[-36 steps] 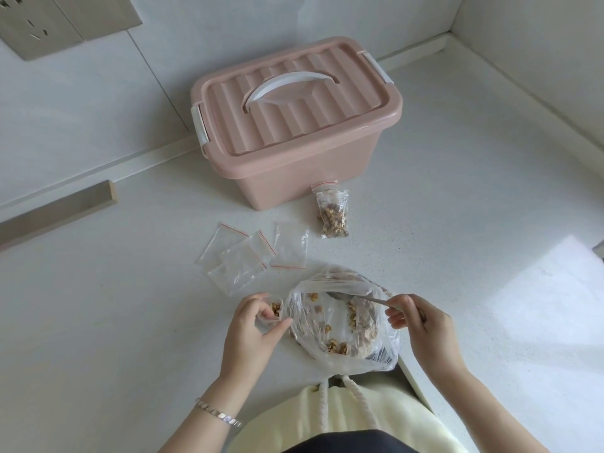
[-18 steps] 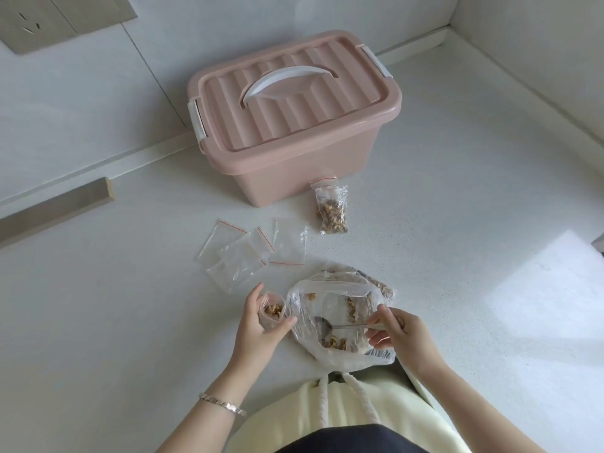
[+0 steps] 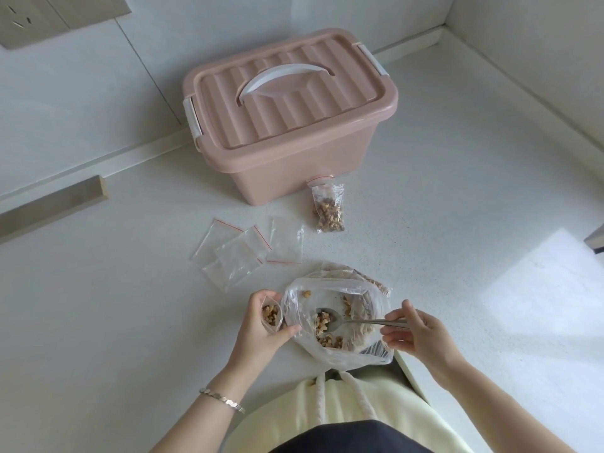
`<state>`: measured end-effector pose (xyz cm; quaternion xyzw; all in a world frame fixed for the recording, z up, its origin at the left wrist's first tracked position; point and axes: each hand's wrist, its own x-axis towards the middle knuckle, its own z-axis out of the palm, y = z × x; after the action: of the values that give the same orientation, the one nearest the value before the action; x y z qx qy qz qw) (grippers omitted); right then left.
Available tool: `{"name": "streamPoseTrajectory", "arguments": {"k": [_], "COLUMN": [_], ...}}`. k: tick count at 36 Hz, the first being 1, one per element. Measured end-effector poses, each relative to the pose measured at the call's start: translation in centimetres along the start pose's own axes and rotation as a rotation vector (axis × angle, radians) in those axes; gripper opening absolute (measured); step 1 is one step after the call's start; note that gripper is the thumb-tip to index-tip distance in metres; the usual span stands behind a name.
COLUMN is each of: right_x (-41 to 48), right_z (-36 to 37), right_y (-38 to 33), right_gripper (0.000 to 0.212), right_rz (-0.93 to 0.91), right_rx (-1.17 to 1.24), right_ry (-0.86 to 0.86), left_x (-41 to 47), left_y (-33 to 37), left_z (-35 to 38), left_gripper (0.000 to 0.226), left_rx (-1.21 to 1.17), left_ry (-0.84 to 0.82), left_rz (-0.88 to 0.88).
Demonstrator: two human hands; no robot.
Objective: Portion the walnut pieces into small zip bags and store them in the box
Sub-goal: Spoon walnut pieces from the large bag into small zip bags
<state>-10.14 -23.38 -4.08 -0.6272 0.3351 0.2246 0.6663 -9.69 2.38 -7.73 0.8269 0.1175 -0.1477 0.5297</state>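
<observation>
The spoon (image 3: 359, 321), pinched by the right hand (image 3: 421, 335), has been dipped back into the big bag (image 3: 327, 286); the zip bag (image 3: 271, 315) gripped by the left hand (image 3: 258, 328) is only part-filled.

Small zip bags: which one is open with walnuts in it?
The hand-held bag, gripped by the left hand, mouth up. The filled bag by the pink box lies on the counter; three others lie flat and empty.
</observation>
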Motion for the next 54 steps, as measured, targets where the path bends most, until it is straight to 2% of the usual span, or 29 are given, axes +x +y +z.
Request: {"name": "streamPoseTrajectory", "arguments": {"k": [7, 14, 24, 30, 36, 43, 46, 51, 54], "right_x": [0.0, -0.3, -2.9, -4.1, -4.8, -4.7, -4.8, -4.3, -4.3], "right_z": [-1.5, -2.2, 2.2, 5.4, 6.2, 5.5, 5.3, 6.1, 6.1], "right_y": [-0.4, -2.1, -5.1, -4.4, -3.2, -2.8, -3.2, -3.1, -3.1], "right_gripper": [0.041, 0.043, 0.043, 0.041, 0.029, 0.045, 0.048, 0.053, 0.051], "right_rz": [0.002, -0.089, -0.250, -0.405, -0.675, -1.094, -1.138, -1.107, -1.122], "right_rx": [0.052, 0.031, -0.007, -0.120, -0.441, -0.640, -0.667, -0.749, -0.705], "right_ry": [0.010, 0.056, -0.025, -0.043, -0.073, -0.054, -0.035, -0.082, -0.088], "left_x": [0.1, 0.0, -0.2, -0.2, -0.2, -0.2, -0.1, -0.3, -0.3], "left_y": [0.0, 0.0, 0.5, 0.7, 1.1, 1.0, 0.7, 0.8, 0.7], "left_z": [-0.1, -0.1, 0.2, 0.4, 0.5, 0.6, 0.6, 0.6, 0.5], "left_gripper": [0.055, 0.049, 0.043, 0.041, 0.034, 0.030, 0.032, 0.037, 0.033], "left_rx": [0.038, 0.054, 0.110, 0.077, 0.023, -0.019, -0.006, 0.015, 0.023], "left_ry": [-0.018, -0.010, 0.021, 0.036, 0.062, 0.061, 0.064, 0.074, 0.068], "left_rz": [0.015, 0.028, 0.061, 0.048, 0.011, 0.030, 0.030, 0.053, 0.059]}}
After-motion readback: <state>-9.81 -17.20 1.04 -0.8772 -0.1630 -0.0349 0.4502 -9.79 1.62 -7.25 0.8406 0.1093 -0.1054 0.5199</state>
